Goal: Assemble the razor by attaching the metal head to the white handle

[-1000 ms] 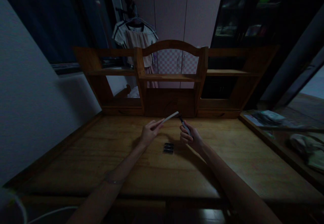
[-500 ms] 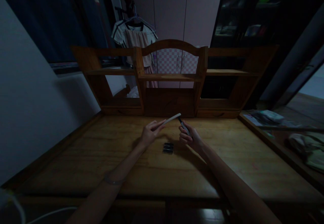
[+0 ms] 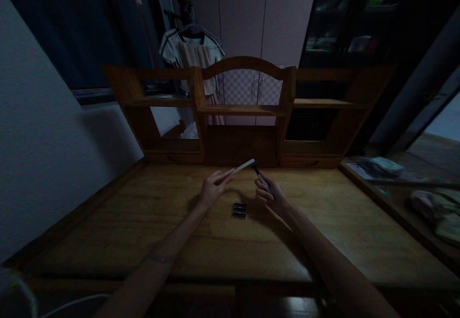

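My left hand (image 3: pixel 212 188) is closed on one end of a thin white flat piece (image 3: pixel 243 166), seen nearly edge-on and slanting up to the right. Its exact kind I cannot make out. My right hand (image 3: pixel 269 192) wraps round the pale grey handle of a razor (image 3: pixel 263 181), whose dark head points up and left. That head is right beside the white piece's far end; whether they touch I cannot tell. Below and between both hands, a small pack of dark razor cartridges (image 3: pixel 239 210) lies on the wooden desk (image 3: pixel 143 222).
A wooden shelf unit (image 3: pixel 242 110) stands along the desk's back edge. To the right, past the desk's raised edge, lie papers and packets (image 3: pixel 384 165) and a pale cloth bundle (image 3: pixel 438 207). A white cable (image 3: pixel 75 302) runs at the lower left. The room is dim.
The white piece's far end has shifted slightly left and up. The razor's dark head shows more plainly beside it. Both hands keep their hold, and the cartridges have not moved.
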The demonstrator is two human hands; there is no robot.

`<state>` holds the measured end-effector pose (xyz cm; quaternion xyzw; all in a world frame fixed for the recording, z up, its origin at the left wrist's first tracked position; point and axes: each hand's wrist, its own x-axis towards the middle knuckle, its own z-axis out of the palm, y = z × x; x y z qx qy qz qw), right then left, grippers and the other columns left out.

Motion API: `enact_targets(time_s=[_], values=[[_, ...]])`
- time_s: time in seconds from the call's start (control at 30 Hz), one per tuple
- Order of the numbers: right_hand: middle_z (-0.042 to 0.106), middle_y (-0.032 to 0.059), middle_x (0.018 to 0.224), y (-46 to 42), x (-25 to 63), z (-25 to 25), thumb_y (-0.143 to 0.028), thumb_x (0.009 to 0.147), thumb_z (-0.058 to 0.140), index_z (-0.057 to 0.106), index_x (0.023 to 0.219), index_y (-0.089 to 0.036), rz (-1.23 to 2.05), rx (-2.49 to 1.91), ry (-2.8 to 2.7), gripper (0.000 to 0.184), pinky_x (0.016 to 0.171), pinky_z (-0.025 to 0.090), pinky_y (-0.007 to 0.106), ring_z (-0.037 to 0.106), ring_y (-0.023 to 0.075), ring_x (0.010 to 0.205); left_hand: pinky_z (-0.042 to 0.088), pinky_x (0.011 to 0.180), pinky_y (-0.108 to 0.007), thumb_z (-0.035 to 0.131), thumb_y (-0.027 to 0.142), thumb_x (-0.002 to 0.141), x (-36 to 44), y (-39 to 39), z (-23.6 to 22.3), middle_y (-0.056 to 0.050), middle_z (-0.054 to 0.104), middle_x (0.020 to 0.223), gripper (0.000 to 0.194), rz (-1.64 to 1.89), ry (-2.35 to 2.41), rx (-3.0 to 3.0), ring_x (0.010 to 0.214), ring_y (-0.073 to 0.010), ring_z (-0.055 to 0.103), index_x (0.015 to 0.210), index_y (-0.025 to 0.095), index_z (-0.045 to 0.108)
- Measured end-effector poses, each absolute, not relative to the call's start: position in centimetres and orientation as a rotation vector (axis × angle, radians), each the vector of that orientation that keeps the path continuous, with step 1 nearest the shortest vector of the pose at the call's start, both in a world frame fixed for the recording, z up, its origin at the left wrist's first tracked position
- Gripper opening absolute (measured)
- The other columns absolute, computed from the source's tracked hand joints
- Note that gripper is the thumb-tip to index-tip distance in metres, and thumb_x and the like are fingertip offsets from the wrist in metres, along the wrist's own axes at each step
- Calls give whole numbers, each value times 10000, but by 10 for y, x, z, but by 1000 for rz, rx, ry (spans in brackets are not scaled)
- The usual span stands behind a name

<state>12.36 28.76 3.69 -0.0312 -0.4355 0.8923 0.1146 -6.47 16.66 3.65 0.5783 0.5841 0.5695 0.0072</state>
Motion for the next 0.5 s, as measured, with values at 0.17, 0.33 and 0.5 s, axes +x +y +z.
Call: enact_targets(time_s=[0.17, 0.33, 0.5], values=[[245, -86, 296, 290, 122, 33, -531, 933, 318, 296, 556, -205, 2615, -86, -1269, 499, 295, 176, 185, 141, 73, 251, 385, 588, -189, 585, 346, 818, -64, 166, 37, -14, 549, 771, 354, 1754, 1786, 1815, 667, -96, 491, 1146, 217, 620], [252, -81, 285, 289, 119, 35, -579, 911, 322, 292, 536, -210, 2596, -173, -1341, 528, 278, 176, 188, 148, 74, 241, 388, 574, -184, 583, 376, 811, -70, 168, 34, -9, 552, 756, 369, 1830, 1895, 1672, 648, -89, 491, 1139, 213, 626], [292, -77, 303, 288, 117, 35, -570, 868, 443, 362, 551, -204, 2406, -274, -1349, 491, 286, 193, 196, 200, 76, 255, 342, 463, -161, 593, 432, 782, -72, 166, 35, -12, 551, 791, 439, 1823, 1778, 1493, 590, -75, 466, 1156, 204, 616]])
